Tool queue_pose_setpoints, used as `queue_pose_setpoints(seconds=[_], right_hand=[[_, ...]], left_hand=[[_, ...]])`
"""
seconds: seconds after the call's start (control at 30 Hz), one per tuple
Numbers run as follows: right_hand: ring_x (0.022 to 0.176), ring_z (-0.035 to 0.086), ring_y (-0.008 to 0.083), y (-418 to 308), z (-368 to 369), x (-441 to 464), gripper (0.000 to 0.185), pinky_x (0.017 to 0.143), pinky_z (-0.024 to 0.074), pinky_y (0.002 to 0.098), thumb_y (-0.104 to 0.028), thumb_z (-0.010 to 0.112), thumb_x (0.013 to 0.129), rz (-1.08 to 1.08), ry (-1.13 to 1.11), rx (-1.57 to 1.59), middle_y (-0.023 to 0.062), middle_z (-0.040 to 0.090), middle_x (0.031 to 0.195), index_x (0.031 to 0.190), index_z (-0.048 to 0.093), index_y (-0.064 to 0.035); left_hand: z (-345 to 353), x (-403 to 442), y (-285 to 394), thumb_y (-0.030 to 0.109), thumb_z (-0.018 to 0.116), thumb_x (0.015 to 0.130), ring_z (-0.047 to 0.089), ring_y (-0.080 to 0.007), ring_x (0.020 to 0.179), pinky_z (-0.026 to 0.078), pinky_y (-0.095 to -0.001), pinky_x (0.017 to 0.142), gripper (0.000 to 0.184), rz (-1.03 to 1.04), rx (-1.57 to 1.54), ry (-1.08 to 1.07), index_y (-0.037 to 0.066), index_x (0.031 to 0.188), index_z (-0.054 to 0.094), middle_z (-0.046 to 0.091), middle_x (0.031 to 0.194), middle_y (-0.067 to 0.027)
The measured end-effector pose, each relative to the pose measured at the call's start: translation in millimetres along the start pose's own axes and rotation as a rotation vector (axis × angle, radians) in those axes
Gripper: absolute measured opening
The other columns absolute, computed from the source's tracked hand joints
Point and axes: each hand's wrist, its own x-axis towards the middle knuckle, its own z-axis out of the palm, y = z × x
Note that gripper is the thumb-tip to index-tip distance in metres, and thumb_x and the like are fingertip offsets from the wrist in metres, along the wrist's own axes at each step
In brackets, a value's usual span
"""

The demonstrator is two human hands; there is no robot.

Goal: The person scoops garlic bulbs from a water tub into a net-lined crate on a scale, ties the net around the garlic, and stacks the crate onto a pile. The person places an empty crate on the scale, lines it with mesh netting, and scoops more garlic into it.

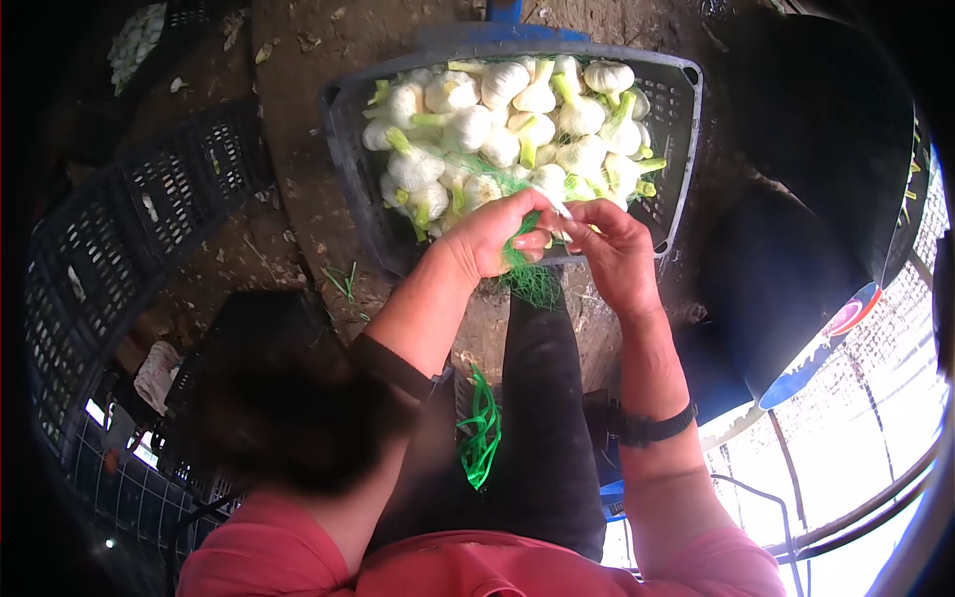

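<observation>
My left hand (497,237) is closed around the gathered end of a green mesh net (537,286), whose loose tail hangs below the fist. My right hand (619,244) is beside it, thumb and fingers pinched on a thin white strip (560,207) that runs between both hands; its exact kind is unclear. Under and beyond my hands, white garlic bulbs (468,129) with short green stems fill much of a dark plastic crate (679,129). Fine green netting lies over part of them.
Green plastic strips (480,428) rest by my legs. Black perforated crates (149,214) stand at left, and more garlic (136,45) shows at upper left. A large dark container-like shape (796,199) takes up the right side. Plant scraps (343,284) litter the floor.
</observation>
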Motion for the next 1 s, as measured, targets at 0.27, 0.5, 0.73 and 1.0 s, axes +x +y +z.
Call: queue_pose_setpoints(seconds=[0.27, 0.5, 0.73, 1.0], right_hand=[[0.08, 0.057, 0.0087, -8, 4, 7, 0.005, 0.063, 0.0467, 0.0227, 0.001, 0.067, 0.071, -0.134, -0.021, -0.38, 0.0031, 0.064, 0.083, 0.073, 0.065, -0.0021], [0.059, 0.058, 0.0108, -17, 9, 17, 0.01, 0.059, 0.0479, 0.0258, -0.007, 0.068, 0.068, 0.216, 0.077, -0.42, 0.0059, 0.064, 0.065, 0.072, 0.065, 0.0018], [0.056, 0.058, 0.0098, -1, 16, 16, 0.009, 0.054, 0.0472, 0.0271, -0.006, 0.066, 0.068, 0.255, 0.232, -0.333, 0.0052, 0.063, 0.063, 0.064, 0.061, -0.0002], [0.053, 0.054, 0.0094, -7, 12, 17, 0.027, 0.051, 0.0491, 0.0233, 0.001, 0.07, 0.069, 0.091, 0.295, -0.149, 0.0055, 0.057, 0.066, 0.091, 0.054, 0.0037]], left_hand=[[-8, 4, -9, 0.021, 0.047, 0.087, 0.034, -0.0051, 0.041, 0.03, -0.0221, 0.047, 0.019, 0.059, -0.128, -0.096, 0.007, 0.076, 0.052, 0.041, 0.055, 0.0033], [-2, -4, 0, 0.015, 0.052, 0.085, 0.037, -0.0042, 0.047, 0.032, -0.0213, 0.05, 0.01, 0.061, 0.008, -0.035, 0.007, 0.078, 0.052, 0.048, 0.064, 0.0027], [37, -18, -2, 0.006, 0.054, 0.082, 0.051, -0.0107, 0.068, 0.042, -0.0242, 0.066, 0.014, 0.236, 0.444, 0.257, -0.002, 0.094, 0.055, 0.055, 0.075, -0.002], [31, -10, -12, 0.01, 0.067, 0.075, 0.055, -0.0126, 0.064, 0.046, -0.0282, 0.058, 0.023, 0.57, 1.094, 0.784, -0.003, 0.089, 0.053, 0.06, 0.079, -0.0095]])
